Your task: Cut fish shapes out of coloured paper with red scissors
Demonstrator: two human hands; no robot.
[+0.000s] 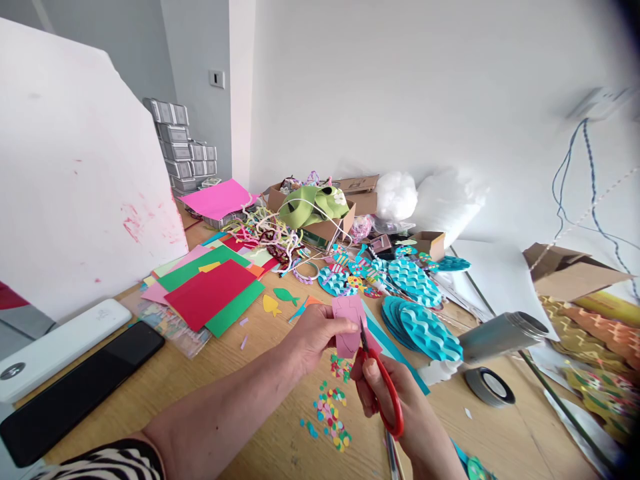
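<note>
My left hand pinches a small pink paper piece above the wooden table. Red-handled scissors are gripped in my right hand, and their blades meet the right edge of the pink piece. Small coloured paper scraps lie on the table just below both hands. A yellow paper fish and a green paper fish lie a little to the left of the pink piece.
Red, green and pink paper sheets lie at the left, beside a black phone and a white power bank. Teal wavy paper discs, a metal flask on its side, a tape roll and cardboard boxes fill the right.
</note>
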